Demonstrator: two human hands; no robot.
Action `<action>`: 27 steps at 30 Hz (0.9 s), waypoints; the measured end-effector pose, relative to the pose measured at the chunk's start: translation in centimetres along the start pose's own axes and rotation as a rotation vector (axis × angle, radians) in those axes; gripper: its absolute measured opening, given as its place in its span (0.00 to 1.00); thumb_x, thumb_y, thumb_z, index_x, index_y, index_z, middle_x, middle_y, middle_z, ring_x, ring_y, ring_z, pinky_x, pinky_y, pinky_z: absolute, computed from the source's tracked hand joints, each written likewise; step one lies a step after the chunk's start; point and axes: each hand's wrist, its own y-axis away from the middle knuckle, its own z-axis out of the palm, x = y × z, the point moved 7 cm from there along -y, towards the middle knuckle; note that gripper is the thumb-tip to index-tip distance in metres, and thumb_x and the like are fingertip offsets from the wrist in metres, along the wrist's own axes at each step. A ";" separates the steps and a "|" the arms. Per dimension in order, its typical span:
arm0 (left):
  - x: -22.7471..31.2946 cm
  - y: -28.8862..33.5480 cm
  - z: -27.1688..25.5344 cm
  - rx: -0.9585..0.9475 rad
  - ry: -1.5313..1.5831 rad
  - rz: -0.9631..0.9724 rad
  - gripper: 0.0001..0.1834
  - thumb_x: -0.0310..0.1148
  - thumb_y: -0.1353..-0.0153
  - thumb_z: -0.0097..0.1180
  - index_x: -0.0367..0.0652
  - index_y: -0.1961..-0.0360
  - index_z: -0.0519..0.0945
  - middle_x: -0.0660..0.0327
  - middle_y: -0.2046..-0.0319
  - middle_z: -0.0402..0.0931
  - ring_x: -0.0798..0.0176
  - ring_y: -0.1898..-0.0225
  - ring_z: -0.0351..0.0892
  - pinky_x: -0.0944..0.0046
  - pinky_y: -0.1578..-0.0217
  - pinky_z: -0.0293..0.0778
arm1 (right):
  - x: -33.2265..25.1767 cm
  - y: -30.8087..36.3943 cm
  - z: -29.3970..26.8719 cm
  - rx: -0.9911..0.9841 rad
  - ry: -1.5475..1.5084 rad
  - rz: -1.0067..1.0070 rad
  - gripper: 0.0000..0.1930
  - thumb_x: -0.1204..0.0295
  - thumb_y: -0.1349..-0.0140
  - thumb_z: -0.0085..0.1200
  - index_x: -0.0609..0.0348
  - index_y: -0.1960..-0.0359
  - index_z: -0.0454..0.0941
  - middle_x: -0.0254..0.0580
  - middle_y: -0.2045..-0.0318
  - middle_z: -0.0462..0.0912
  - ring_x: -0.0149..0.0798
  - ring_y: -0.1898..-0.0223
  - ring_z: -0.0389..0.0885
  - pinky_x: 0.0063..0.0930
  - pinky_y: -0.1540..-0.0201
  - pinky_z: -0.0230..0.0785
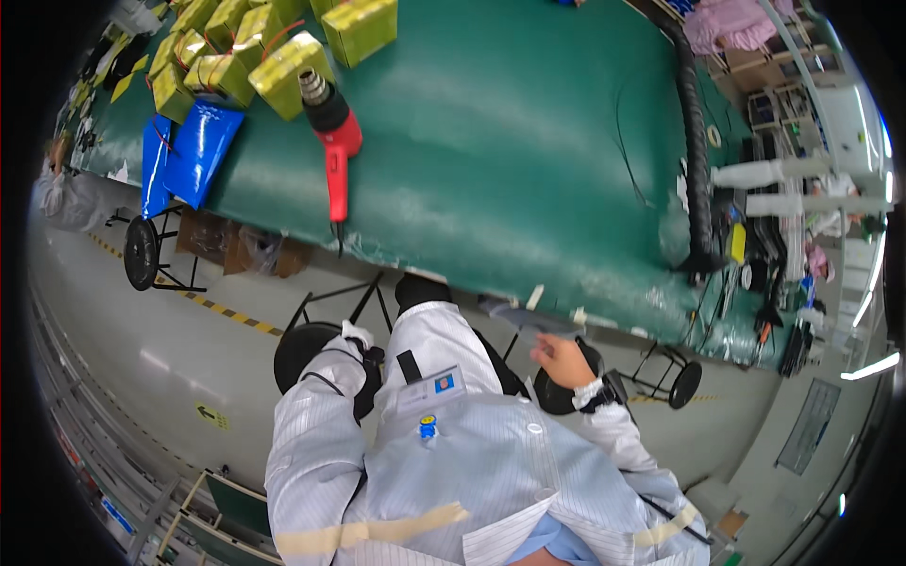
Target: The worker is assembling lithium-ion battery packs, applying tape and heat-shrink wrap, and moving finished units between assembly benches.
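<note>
My right hand (563,361) is bare and hovers just off the front edge of the green-topped table (491,189), its fingers loosely apart and pointing left. Beside its fingertips, at the table edge, is a flat grey piece (540,319) that looks like cloth; I cannot make out whether they touch. My left arm hangs bent at my side, and my left hand (356,333) shows only as a white patch by the cuff, its fingers hidden. A red heat gun (340,156) with a metal nozzle lies on the table, left of the middle, its cord end toward me.
Several yellow-wrapped blocks (293,75) with red wires crowd the far left of the table. Blue sheets (201,151) overhang its edge there. Along the right runs a black ribbed hose (694,141). Round stools (142,253) stand below; another person's white sleeve (71,201) shows far left.
</note>
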 end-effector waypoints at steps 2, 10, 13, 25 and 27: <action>-1.6 -2.8 -0.7 0.014 0.070 -0.036 0.23 0.57 0.47 0.52 0.57 0.63 0.89 0.60 0.59 0.86 0.59 0.55 0.85 0.45 0.58 0.70 | -0.6 -2.0 -1.8 0.011 -0.005 0.027 0.21 0.67 0.40 0.61 0.66 0.48 0.78 0.50 0.68 0.86 0.42 0.69 0.86 0.32 0.62 0.76; -4.0 -1.3 -7.2 0.128 0.373 -0.054 0.21 0.54 0.40 0.56 0.48 0.63 0.87 0.53 0.61 0.85 0.54 0.54 0.83 0.58 0.51 0.74 | -5.0 -12.7 -1.2 -0.056 -0.222 0.081 0.19 0.69 0.39 0.61 0.67 0.49 0.79 0.47 0.65 0.87 0.35 0.66 0.85 0.29 0.59 0.76; -7.3 0.4 -7.9 0.274 0.590 -0.155 0.22 0.53 0.41 0.58 0.46 0.60 0.86 0.51 0.59 0.84 0.52 0.52 0.82 0.57 0.49 0.73 | -7.5 -18.3 0.1 -0.090 -0.185 -0.042 0.19 0.68 0.39 0.61 0.66 0.49 0.80 0.50 0.64 0.87 0.39 0.65 0.86 0.32 0.58 0.77; -22.2 9.5 -7.9 0.802 1.068 -0.285 0.26 0.43 0.46 0.63 0.39 0.48 0.80 0.48 0.55 0.83 0.51 0.50 0.82 0.56 0.49 0.75 | -28.9 -28.3 16.0 0.247 -0.392 -0.239 0.53 0.41 0.50 0.66 0.78 0.37 0.63 0.66 0.52 0.81 0.57 0.49 0.81 0.42 0.46 0.72; -23.9 10.0 -12.5 1.040 1.147 -0.190 0.32 0.45 0.49 0.67 0.36 0.46 0.78 0.44 0.54 0.82 0.52 0.51 0.82 0.55 0.50 0.76 | -31.0 -29.9 18.6 0.311 -0.432 -0.192 0.52 0.43 0.52 0.68 0.73 0.36 0.63 0.66 0.51 0.80 0.60 0.47 0.79 0.46 0.44 0.71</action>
